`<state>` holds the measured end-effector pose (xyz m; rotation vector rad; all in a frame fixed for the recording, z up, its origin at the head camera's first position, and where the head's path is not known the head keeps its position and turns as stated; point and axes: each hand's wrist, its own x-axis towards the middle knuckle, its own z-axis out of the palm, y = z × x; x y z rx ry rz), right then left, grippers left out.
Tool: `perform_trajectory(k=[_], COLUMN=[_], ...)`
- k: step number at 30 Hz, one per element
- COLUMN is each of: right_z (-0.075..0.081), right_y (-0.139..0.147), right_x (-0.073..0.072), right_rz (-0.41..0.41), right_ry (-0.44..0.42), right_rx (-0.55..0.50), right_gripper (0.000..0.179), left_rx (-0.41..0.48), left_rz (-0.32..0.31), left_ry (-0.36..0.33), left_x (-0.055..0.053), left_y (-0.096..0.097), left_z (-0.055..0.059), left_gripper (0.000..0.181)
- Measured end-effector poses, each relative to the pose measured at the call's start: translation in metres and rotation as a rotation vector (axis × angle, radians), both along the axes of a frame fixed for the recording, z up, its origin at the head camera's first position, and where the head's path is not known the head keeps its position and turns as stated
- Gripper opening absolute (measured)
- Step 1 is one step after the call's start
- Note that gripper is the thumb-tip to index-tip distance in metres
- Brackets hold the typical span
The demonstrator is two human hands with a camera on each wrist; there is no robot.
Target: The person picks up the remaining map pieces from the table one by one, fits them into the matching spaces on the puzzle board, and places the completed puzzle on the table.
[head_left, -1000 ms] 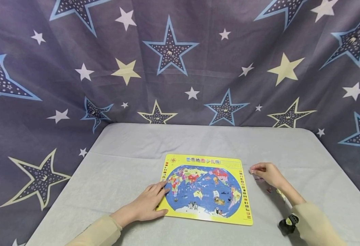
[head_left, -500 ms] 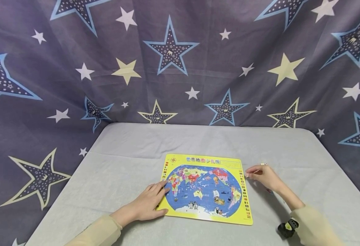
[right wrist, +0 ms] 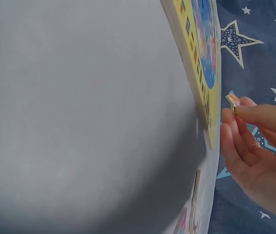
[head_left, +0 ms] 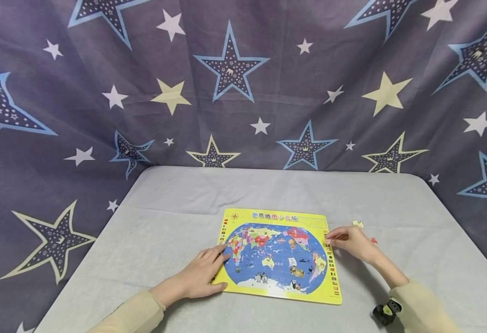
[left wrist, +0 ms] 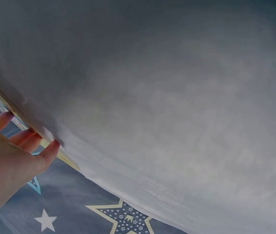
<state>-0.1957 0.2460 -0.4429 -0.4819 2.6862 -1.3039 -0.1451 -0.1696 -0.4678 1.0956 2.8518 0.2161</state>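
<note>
A yellow-bordered world map puzzle board [head_left: 268, 293] lies flat on the table, its blue oval map facing up. My left hand [head_left: 199, 274] rests on the board's left edge, fingers extended over the rim. At the upper right edge, my right hand [head_left: 355, 243] pinches a small colourful puzzle piece [right wrist: 233, 101] between thumb and fingers, just above the border. The picture on that piece is too small to make out. Behind the right hand lie a pale loose puzzle piece [head_left: 357, 224] and a red one [head_left: 374, 240], the latter partly hidden.
Grey cloth covers the table [head_left: 177, 189]. A dark curtain [head_left: 264, 106] with printed stars hangs behind it and along the sides. Near my right sleeve [head_left: 422, 307] is a small black device [head_left: 386, 313].
My right hand has moved left with the pinched puzzle piece, from beside the board to over its right border. The pale loose piece behind it has come into view. My left hand stays put.
</note>
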Motion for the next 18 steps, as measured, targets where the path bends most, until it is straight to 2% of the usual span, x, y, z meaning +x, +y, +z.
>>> perform_trajectory(k=[11,18], right_z=[-0.0028,-0.0016], right_y=[-0.0058,-0.0104], right_x=[0.0019,0.0051], right_rz=[0.079,0.112], right_ry=[-0.025,-0.053], right_rx=[0.028,0.005], right_gripper=[0.016,0.015], left_rx=[0.019,0.016], left_rz=[-0.008,-0.005], left_ry=[0.009,0.010], left_x=[0.0005,0.0008], left_y=[0.0001,0.0005], left_z=[0.0004,0.0010], left_gripper=[0.066,0.066])
